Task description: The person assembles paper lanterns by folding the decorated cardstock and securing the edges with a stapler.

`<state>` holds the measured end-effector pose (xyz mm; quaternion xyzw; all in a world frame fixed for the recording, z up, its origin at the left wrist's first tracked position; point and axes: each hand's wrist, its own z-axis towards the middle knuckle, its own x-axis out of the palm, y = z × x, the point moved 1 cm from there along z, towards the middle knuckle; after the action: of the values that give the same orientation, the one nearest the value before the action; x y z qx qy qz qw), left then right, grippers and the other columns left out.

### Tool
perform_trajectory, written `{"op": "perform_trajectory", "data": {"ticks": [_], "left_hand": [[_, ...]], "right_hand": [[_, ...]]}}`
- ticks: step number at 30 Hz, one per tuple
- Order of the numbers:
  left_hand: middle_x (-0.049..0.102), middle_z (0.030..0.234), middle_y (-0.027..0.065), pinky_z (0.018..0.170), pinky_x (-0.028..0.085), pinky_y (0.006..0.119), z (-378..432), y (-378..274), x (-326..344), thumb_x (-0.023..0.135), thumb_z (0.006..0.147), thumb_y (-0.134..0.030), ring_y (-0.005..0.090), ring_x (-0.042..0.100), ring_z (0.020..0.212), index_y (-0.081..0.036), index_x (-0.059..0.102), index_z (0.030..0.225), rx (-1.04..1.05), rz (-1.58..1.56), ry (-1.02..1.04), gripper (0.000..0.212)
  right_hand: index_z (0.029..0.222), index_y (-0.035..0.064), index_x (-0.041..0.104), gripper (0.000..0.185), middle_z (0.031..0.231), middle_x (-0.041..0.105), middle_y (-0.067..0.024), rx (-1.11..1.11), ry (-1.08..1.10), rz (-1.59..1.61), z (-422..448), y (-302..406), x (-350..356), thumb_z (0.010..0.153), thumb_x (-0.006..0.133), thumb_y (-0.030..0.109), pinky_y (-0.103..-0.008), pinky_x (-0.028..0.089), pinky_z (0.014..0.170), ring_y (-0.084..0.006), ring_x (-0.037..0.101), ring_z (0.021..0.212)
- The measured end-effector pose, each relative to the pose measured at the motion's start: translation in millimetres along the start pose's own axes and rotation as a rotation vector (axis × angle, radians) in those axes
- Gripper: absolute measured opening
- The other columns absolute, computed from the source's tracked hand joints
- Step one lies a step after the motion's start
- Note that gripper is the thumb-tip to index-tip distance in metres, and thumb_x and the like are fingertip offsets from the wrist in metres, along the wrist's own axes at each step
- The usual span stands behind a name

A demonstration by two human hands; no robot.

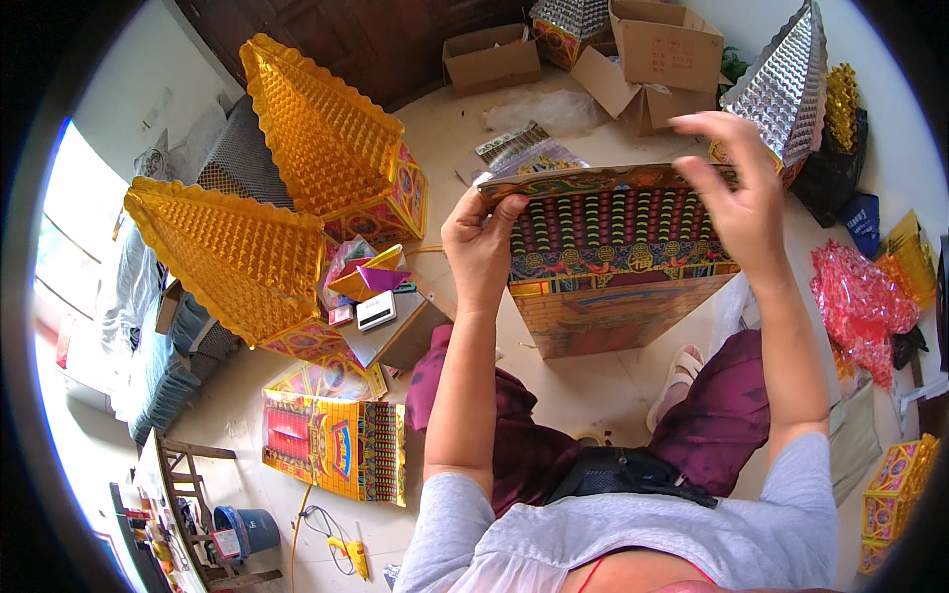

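Observation:
A printed cardboard sheet with a roof-tile and brick-wall pattern stands upright in front of me, between my knees. My left hand pinches its top left edge, with the thumb on the near face and the fingers behind. At the upper right corner, my right hand is raised with thumb and fingers apart. It looks blurred and has nothing in it; whether its palm touches the sheet cannot be made out. Along the sheet's top runs a folded strip with an ornate print. Its far side is hidden.
Gold embossed paper roofs stand at left, beside a box bearing small items. A printed panel, yellow glue gun and bucket are lower left. Cardboard boxes, a silver roof and pink film lie beyond and right.

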<state>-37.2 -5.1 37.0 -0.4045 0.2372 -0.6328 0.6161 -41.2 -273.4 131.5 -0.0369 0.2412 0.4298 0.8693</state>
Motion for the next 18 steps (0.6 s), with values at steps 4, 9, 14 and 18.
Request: {"op": "perform_trajectory", "data": {"ticks": [4, 9, 14, 18], "left_hand": [[0.071, 0.094, 0.0006, 0.077, 0.048, 0.022, -5.4, 1.5, -0.2, 0.073, 0.093, -0.009, 0.0063, 0.059, 0.083, 0.003, 0.068, 0.105, -0.007, 0.02, 0.021, 0.018], [0.069, 0.082, 0.002, 0.069, 0.047, 0.026, -8.2, 10.6, 1.2, 0.077, 0.089, -0.012, 0.0081, 0.057, 0.074, 0.0, 0.071, 0.097, 0.039, 0.029, -0.013, 0.016], [0.07, 0.089, 0.0014, 0.074, 0.047, 0.024, -8.0, 14.4, -4.1, 0.076, 0.09, -0.01, 0.0085, 0.059, 0.081, 0.001, 0.07, 0.102, 0.065, 0.128, 0.082, 0.018], [0.07, 0.093, -0.0004, 0.078, 0.047, 0.022, -9.7, 14.7, -6.9, 0.074, 0.091, -0.006, 0.0065, 0.059, 0.085, 0.003, 0.069, 0.106, 0.07, 0.181, 0.118, 0.018]], "right_hand": [[0.1, 0.0032, 0.068, 0.022, 0.099, 0.068, -0.012, 0.016, 0.356, 0.167, 35.1, 50.4, 50.3, 0.085, 0.074, 0.018, -0.0396, 0.051, 0.085, -0.0301, 0.063, 0.098], [0.091, 0.0002, 0.067, 0.017, 0.084, 0.068, -0.0107, 0.232, 0.66, 0.293, 51.8, 61.8, 74.5, 0.085, 0.069, 0.017, -0.0351, 0.052, 0.076, -0.0221, 0.065, 0.08], [0.088, 0.0016, 0.064, 0.009, 0.081, 0.063, 0.0012, 0.596, 0.901, 0.659, 57.8, 41.1, 87.1, 0.086, 0.065, 0.01, -0.0248, 0.046, 0.074, -0.0073, 0.056, 0.077], [0.09, 0.003, 0.061, 0.006, 0.085, 0.059, 0.0046, 0.599, 1.026, 0.705, 62.9, 41.4, 86.7, 0.089, 0.064, 0.009, -0.0217, 0.044, 0.076, -0.0036, 0.051, 0.081]]}}
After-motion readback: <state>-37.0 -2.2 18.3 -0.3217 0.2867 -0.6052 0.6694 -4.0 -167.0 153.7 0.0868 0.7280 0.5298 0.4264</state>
